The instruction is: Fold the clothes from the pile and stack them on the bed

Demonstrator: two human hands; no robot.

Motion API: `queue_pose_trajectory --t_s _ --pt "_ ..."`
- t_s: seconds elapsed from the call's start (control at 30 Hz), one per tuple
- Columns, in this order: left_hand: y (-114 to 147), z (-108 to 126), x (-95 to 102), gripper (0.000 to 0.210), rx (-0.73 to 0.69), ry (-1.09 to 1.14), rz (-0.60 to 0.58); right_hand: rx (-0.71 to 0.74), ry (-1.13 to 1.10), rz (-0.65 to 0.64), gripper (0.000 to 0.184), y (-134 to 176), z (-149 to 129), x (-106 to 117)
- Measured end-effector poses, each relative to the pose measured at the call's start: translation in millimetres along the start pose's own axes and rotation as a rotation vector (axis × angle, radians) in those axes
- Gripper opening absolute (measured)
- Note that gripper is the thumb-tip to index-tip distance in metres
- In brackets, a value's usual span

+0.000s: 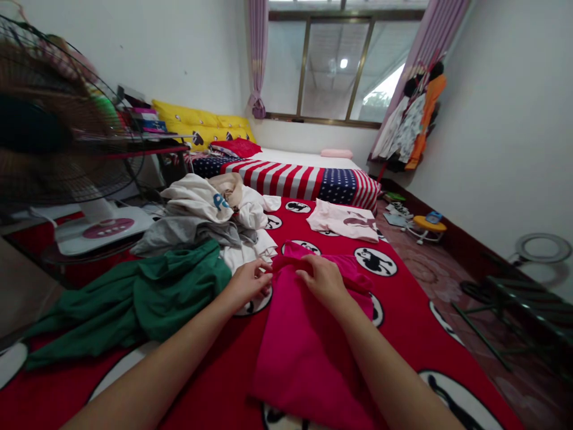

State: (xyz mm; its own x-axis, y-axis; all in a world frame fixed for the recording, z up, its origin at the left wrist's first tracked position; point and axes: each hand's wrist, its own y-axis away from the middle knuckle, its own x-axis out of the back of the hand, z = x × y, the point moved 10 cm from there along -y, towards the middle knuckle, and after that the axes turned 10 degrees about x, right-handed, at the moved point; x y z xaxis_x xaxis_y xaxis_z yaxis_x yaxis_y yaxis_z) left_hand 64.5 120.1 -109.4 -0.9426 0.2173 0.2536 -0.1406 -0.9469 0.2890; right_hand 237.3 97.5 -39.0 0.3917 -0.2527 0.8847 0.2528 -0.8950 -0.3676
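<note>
A bright pink shirt (308, 340) lies partly folded on the red patterned bedspread (215, 370) in front of me. My left hand (251, 279) is at the shirt's upper left edge, its fingers curled in on the fabric. Across from it, my right hand (323, 279) bends over the upper part of the shirt, fingers and thumb closed on the cloth near the collar. A green garment (152, 292) is spread loosely to the left of my left hand. Beyond the pink shirt rests a folded pale pink shirt (333, 216) with a dark print.
A heap of white and grey clothes (197, 200) sits at the left. Beside it stands an electric fan (102, 230). A second bed with a striped, starred cover (286, 179) is under the window. To the right are a yellow stool (428, 224) and a dark green folding chair (528, 304).
</note>
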Motion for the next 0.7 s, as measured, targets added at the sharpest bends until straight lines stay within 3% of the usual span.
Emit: queue_pose_trajectory --t_s 0.07,0.13,0.23,0.37,0.53,0.7 --pt "1.0 -2.9 3.0 0.014 0.028 -0.085 0.021 -0.009 -0.044 -0.008 0.014 -0.1 1.9 -0.5" --pt "0.7 -3.9 2.1 0.012 0.044 -0.109 0.009 -0.03 -0.19 -0.01 0.019 0.7 3.8 0.0" --pt "2.4 6.4 -8.1 0.02 -0.006 -0.035 -0.075 -0.076 -0.629 -0.036 0.026 3.5 3.5 -2.4" --pt "14.1 33.4 -32.3 0.045 -0.083 0.098 -0.271 -0.152 -1.136 -0.055 0.028 8.5 -2.6 4.3" --pt "29.5 56.5 -56.0 0.067 -0.037 0.241 -0.441 -0.12 -1.298 -0.006 0.027 10.7 -6.5 24.7" --pt "40.4 64.7 -75.8 0.056 -0.046 0.321 -0.589 -0.042 -1.306 0.074 0.019 7.3 -3.8 27.7"
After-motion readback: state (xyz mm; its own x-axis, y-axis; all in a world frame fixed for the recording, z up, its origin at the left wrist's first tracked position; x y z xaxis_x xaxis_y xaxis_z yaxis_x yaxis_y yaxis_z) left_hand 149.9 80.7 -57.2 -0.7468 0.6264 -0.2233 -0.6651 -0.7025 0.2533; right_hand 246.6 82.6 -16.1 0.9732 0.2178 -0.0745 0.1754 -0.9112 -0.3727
